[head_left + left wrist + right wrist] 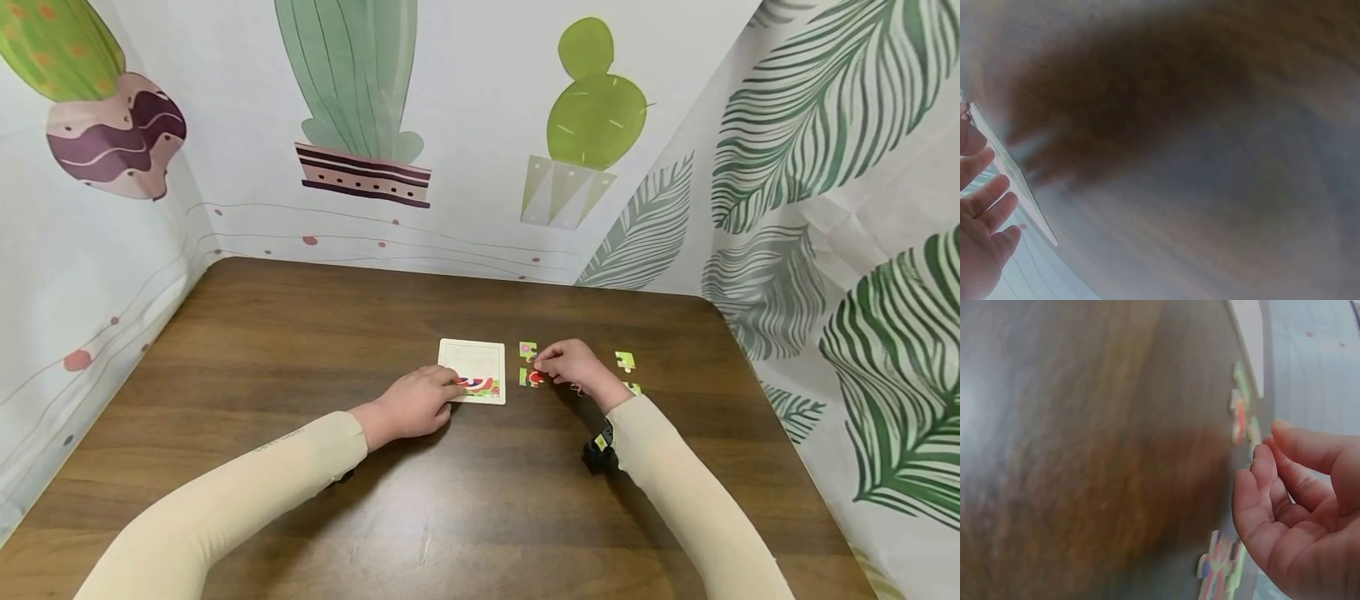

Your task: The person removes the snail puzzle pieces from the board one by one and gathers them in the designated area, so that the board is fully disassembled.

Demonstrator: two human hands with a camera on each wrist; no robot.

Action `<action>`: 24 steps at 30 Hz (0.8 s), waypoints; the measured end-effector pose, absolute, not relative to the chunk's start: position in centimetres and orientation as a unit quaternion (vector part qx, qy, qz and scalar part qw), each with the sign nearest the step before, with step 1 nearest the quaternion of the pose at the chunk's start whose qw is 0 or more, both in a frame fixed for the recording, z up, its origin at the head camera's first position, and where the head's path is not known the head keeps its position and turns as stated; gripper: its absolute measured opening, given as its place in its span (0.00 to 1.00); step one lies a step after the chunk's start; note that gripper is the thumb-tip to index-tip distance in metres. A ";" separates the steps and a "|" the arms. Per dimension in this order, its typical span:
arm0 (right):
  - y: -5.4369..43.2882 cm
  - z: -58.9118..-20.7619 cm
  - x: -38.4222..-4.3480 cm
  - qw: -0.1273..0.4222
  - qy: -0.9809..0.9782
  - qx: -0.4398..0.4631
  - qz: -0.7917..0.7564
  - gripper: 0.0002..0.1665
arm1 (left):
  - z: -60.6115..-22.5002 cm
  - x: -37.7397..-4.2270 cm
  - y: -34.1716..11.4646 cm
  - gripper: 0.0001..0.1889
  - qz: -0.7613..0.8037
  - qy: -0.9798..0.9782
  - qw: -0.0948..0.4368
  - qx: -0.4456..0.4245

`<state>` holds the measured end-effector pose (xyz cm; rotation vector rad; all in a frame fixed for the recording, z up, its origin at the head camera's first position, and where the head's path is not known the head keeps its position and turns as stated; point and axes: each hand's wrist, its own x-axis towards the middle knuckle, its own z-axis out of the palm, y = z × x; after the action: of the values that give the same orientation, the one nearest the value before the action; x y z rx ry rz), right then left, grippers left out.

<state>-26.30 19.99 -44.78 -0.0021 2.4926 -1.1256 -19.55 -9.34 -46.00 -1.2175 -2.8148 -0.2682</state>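
A white square puzzle tray (472, 354) lies on the table, with red, blue and green picture pieces (480, 386) along its near side. My left hand (415, 402) rests over its near left corner, fingers loosely extended; the left wrist view shows the tray edge (1038, 222) beyond them. Right of the tray, my right hand (573, 367) reaches down at a green-and-pink puzzle piece (527, 350) and a red-and-green one (532, 377). Its thumb and fingertips come close together, right beside pieces (1240, 419) in the right wrist view. I cannot tell whether they grip one.
Further right lie a green puzzle piece (625, 360) and another (634, 388), partly hidden by the right wrist. Under the right hand, a further piece (576, 388) shows in part. The brown wooden table (337, 317) meets cactus-and-leaf printed sheeting (465, 225) at the back and sides.
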 end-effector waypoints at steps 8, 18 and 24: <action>19.3 -43.7 -25.5 0.191 0.863 0.014 -0.467 0.21 | -45.8 -19.2 -8.5 0.21 -0.089 -0.912 0.022 -0.401; 17.7 -44.1 -24.7 0.181 0.836 -0.018 -0.517 0.23 | -45.5 -19.2 -7.7 0.21 -0.075 -0.914 -0.001 -0.399; 16.5 -44.3 -24.3 0.189 0.839 -0.024 -0.510 0.22 | -45.6 -19.3 -7.7 0.21 -0.074 -0.914 -0.021 -0.398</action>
<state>-24.33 16.53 -44.25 -0.0688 2.3582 -1.4350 -19.32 -7.71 -45.57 -1.2676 -2.9104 -0.2354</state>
